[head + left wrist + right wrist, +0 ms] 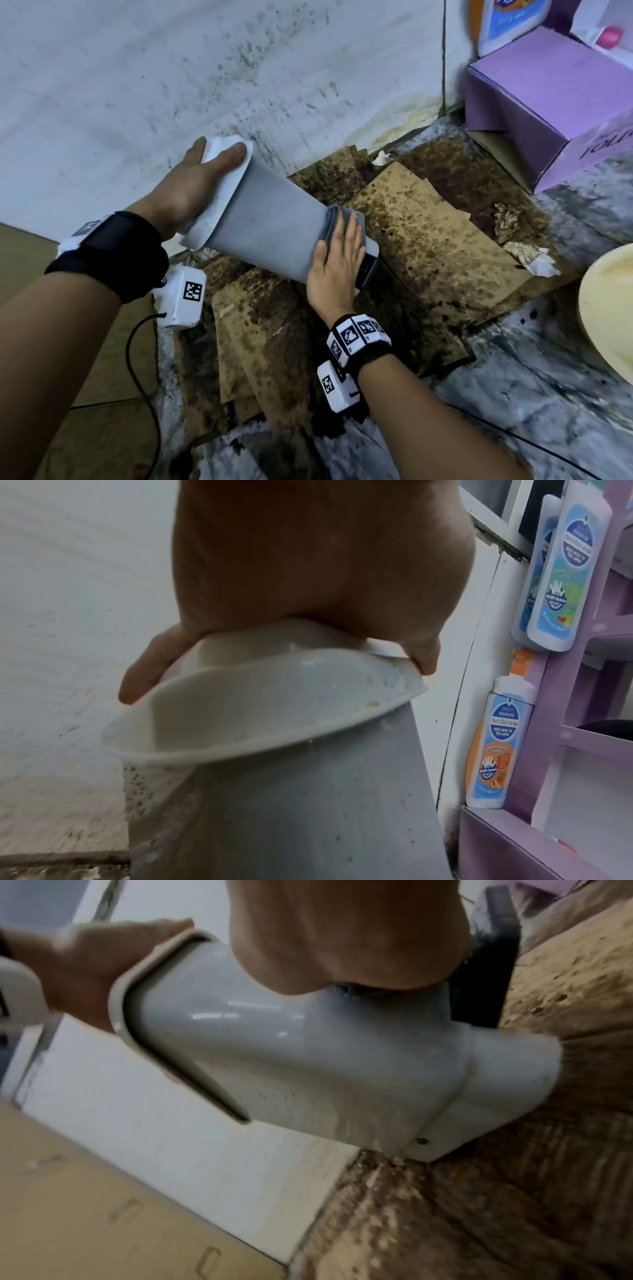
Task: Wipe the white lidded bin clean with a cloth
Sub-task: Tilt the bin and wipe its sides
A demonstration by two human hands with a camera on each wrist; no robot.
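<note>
The bin (267,226) has a grey body and a white lid (222,198). It is tipped over, lid toward the wall, base down on stained cardboard. My left hand (191,185) grips the lid end, its fingers curled over the rim (421,656). My right hand (337,260) lies flat near the bin's base and presses a folded grey cloth (330,219) against the side. In the right wrist view the palm (342,934) covers the cloth, and the bin's body (274,1042) shows wet streaks. The lid (260,712) carries small yellowish spots.
Stained brown cardboard (428,240) covers the floor under the bin. A spattered white wall (171,68) stands just behind. A purple box (548,113) and soap bottles (496,750) are at the right. A cream basin (609,315) and crumpled paper (507,219) lie nearby.
</note>
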